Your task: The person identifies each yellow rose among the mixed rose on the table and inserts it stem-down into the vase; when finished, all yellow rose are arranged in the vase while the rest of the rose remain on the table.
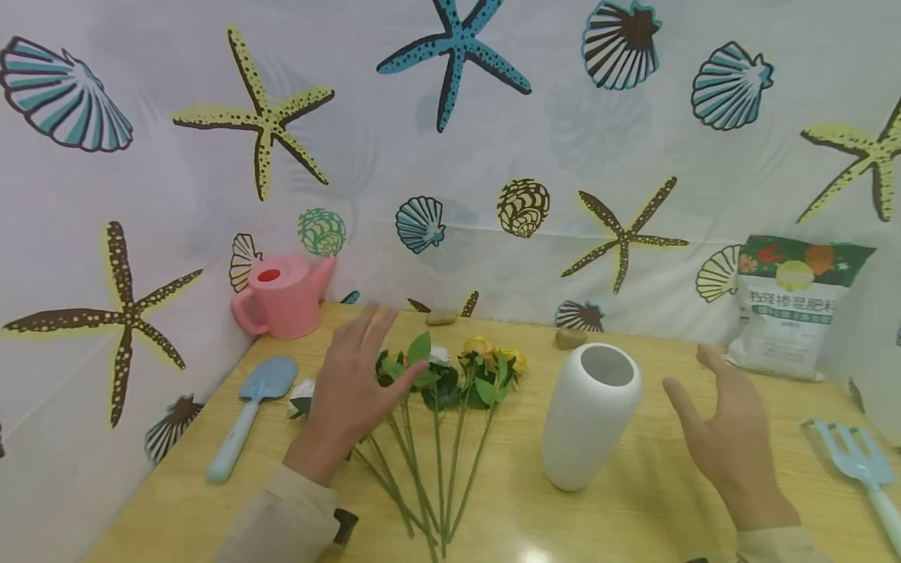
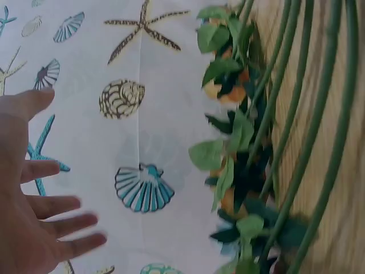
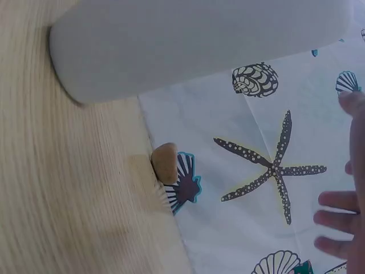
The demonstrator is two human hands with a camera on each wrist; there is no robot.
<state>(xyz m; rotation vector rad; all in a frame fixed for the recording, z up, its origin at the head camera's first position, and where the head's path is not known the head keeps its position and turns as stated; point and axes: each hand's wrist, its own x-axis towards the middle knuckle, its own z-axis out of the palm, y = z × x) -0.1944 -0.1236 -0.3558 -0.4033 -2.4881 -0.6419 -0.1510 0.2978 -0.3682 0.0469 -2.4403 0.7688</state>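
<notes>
**Tabletop stock: cut flowers, vase, garden tools**

Head view. Your left hand (image 1: 352, 395) hovers over the flowers (image 1: 436, 375), fingers spread and straight, holding nothing. The flowers lie flat on the wooden table (image 1: 633, 500) — blooms toward the far side, stems fanned toward you. Just right of them stands the white vase (image 1: 590, 414), upright, mouth open. Your right hand (image 1: 728, 438) is raised right of the vase, palm toward it, fingers relaxed and apart, not touching it. Far left: pink watering can (image 1: 281, 297). Near left: blue trowel (image 1: 249, 410). Far right: fertiliser bag (image 1: 791, 309) against the shell-print backdrop (image 1: 493, 117). Near right: blue hand fork (image 1: 862, 469). Two pebbles (image 1: 441, 317) sit at the far edge.

Left wrist view. Your left hand (image 2: 25, 211) shows splayed and empty; the flowers (image 2: 239, 148) and their green stems lie on the table beside it.

Right wrist view. The vase (image 3: 194, 43) rests on the table — one pebble (image 3: 165, 162) beyond it at the backdrop's foot. Your right fingertips (image 3: 336, 220) show at the edge, straight, gripping nothing.
</notes>
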